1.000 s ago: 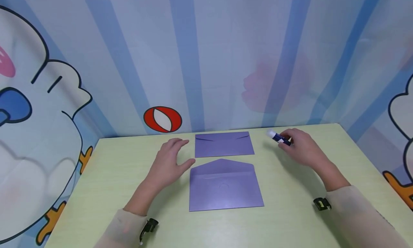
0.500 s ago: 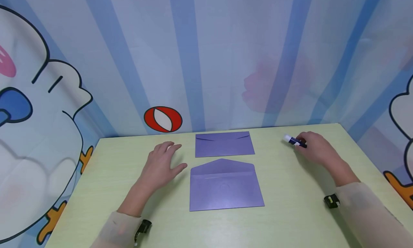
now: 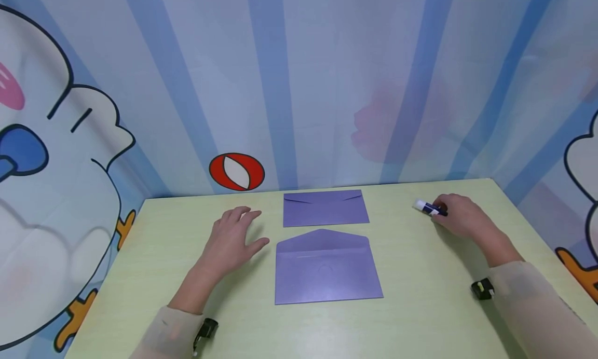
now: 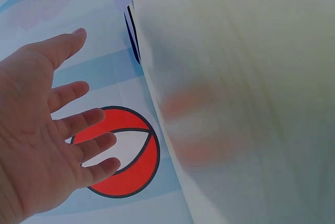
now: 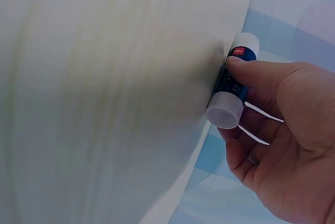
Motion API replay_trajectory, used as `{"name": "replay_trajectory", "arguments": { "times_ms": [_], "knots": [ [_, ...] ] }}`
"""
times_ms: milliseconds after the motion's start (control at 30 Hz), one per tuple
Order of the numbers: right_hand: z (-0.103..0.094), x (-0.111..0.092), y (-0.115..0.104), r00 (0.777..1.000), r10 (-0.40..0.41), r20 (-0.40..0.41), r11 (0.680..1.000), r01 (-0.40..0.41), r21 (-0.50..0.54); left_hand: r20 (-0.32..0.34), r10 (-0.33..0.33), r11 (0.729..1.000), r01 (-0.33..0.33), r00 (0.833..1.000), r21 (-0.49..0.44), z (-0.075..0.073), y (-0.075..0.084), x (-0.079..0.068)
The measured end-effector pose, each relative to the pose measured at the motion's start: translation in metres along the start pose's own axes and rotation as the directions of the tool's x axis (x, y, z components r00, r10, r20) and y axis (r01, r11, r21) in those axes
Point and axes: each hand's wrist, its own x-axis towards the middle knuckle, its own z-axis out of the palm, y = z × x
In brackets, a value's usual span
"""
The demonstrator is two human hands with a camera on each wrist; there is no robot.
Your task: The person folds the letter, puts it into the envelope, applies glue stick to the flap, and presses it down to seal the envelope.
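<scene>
Between thumb and fingers my right hand (image 3: 462, 216) pinches a glue stick (image 5: 234, 80), dark blue with white ends, close over the table's right back part. In the head view the glue stick (image 3: 427, 207) points its white cap to the left. My left hand (image 3: 231, 242) has its fingers spread, left of two purple envelopes, and holds nothing; the left wrist view shows its bare palm (image 4: 36, 135). The nearer envelope (image 3: 327, 276) lies with its pointed flap unfolded away from me. Behind it lies the smaller-looking envelope (image 3: 324, 208), its flap edges visible along the top.
A pale yellow-green table (image 3: 406, 317) carries everything. Right behind its back edge hangs a blue striped cloth backdrop (image 3: 322, 89) with cartoon prints, among them a red and white ball (image 3: 236, 171). Small black devices sit at both wrists.
My right hand has moved right and slightly down with the glue stick, away from the envelopes. My left hand has drawn back a little to the left. Both envelopes stay put.
</scene>
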Motion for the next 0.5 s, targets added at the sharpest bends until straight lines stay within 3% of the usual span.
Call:
{"name": "replay_trajectory", "arguments": {
  "times_ms": [500],
  "knots": [
    [-0.0021,0.0001,0.0009,1.0,-0.001,0.005,1.0,0.001,0.017,0.004,0.012,1.0,-0.012,1.0,0.003,-0.0011,-0.0004,0.0001]
  ]
}}
